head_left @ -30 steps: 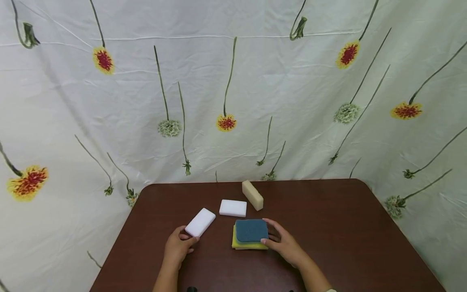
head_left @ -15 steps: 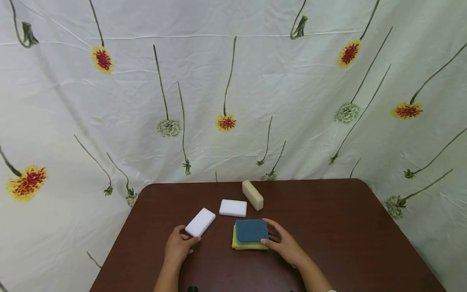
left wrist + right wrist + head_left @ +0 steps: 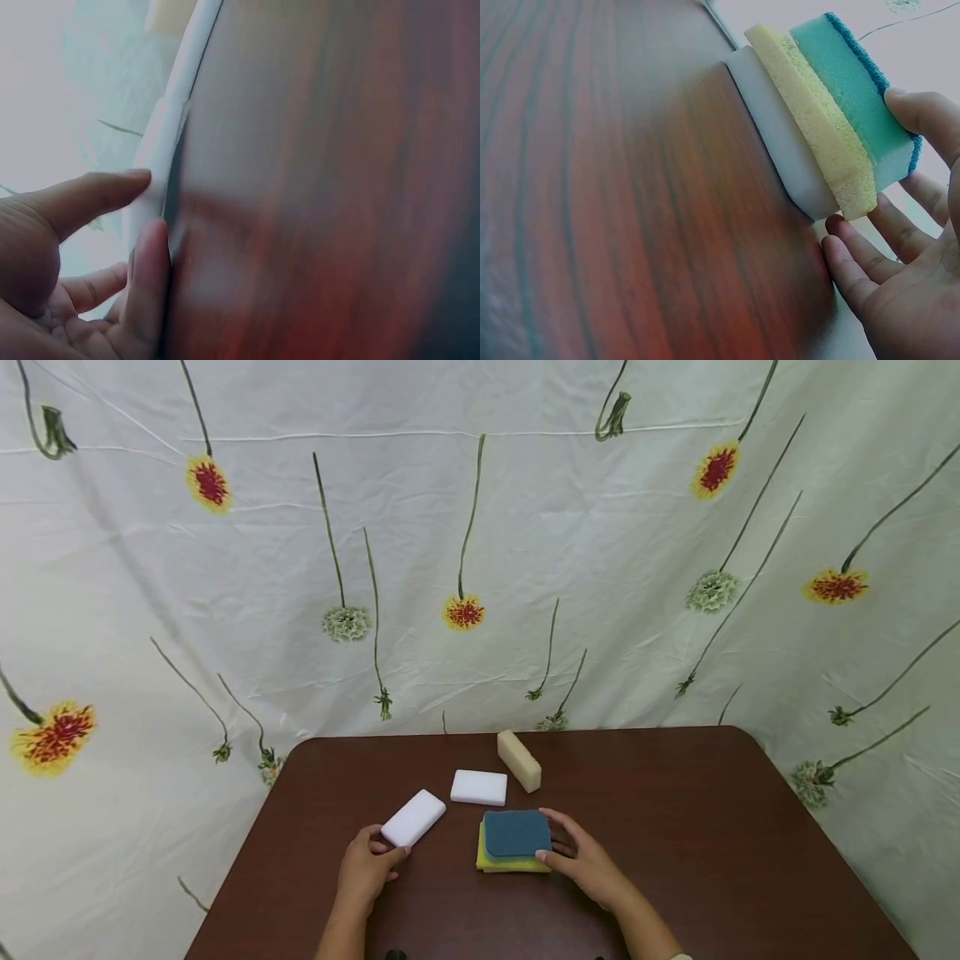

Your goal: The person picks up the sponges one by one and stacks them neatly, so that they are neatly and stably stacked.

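**Three layers piled, three blocks lying apart**

The work in hand looks like stacking, and it appears only part done. A small pile stands on the bench [image 3: 712,827]: in the right wrist view a white slab [image 3: 776,124] is lowest, a yellow sponge [image 3: 810,120] comes next, and a blue-topped sponge [image 3: 517,833] sits uppermost, a little out of line with the layer below. The right hand [image 3: 592,864] has its grip around the right end of that top sponge, thumb at the near corner and a finger at the far one.

Three pieces lie off the pile. The left hand [image 3: 365,870] has its grip closed about the near end of an angled white block [image 3: 414,818], left of the pile; whether that end is lifted cannot be told. A second white block [image 3: 478,787] lies just behind the pile, and a beige block [image 3: 519,762] near it, neither touched. Whether these three belong in the pile is uncertain.
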A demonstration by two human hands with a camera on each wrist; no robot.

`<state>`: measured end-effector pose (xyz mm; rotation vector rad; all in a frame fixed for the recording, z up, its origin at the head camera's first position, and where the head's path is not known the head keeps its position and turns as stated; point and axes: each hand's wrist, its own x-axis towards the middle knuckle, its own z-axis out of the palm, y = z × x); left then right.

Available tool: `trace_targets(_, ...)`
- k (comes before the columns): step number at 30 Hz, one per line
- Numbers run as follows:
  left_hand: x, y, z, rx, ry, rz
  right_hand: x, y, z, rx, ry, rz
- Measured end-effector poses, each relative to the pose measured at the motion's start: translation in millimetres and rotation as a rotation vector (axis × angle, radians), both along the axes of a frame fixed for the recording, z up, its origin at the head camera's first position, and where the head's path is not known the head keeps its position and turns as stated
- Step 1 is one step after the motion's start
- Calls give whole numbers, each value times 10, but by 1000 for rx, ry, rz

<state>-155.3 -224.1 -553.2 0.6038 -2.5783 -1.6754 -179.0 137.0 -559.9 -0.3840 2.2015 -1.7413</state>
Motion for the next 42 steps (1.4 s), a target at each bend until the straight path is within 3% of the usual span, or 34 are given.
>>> trace_targets(5,29,-17,9,144,1,17,-6,-3,7,-1,0,2)
trace_targets(19,52,38,63,236,41,73,-11,-45,35,6,42,-21)
trace_targets(31,93,168,215,141,159,57,-28,-78,43,15,39,-25)
trace_targets(42,92,324,339,156,204,10,-41,-103,44,16,24,-27)
